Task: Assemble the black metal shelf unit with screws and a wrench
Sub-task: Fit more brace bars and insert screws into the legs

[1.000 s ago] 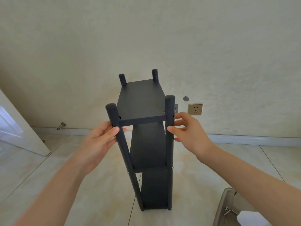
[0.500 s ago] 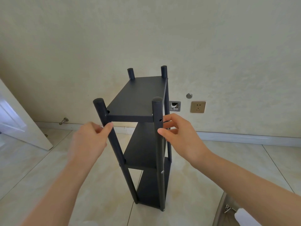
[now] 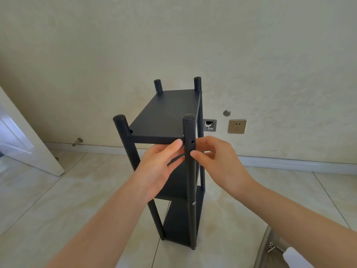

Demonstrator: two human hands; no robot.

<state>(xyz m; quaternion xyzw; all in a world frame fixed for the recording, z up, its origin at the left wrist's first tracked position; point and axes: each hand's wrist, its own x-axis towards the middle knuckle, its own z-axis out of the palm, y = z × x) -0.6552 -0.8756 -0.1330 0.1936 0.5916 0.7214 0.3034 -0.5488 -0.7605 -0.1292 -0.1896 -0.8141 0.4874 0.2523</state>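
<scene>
The black metal shelf unit [image 3: 166, 117] stands upright on the tiled floor, with three shelves and four round posts. Both hands are at its near right post [image 3: 189, 130], just below the top shelf. My left hand [image 3: 158, 171] is spread open, fingertips against the post's left side and the shelf's front edge. My right hand [image 3: 218, 163] grips the post from the right, thumb in front and fingers behind it. An empty screw hole [image 3: 192, 141] shows in the post above my thumb. A silver screw head [image 3: 193, 203] sits lower on the same post. No wrench is visible.
A grey tray [image 3: 262, 248] at the bottom right holds loose screws [image 3: 271, 247] and a white object [image 3: 295, 258]. A white door [image 3: 23, 140] stands open at the left with a door stop [image 3: 78, 141] on the wall. A wall socket [image 3: 237, 126] is behind the shelf.
My left hand has left the near left post and moved right to the near right post. The shelf unit has turned a little. My right hand stays on that post.
</scene>
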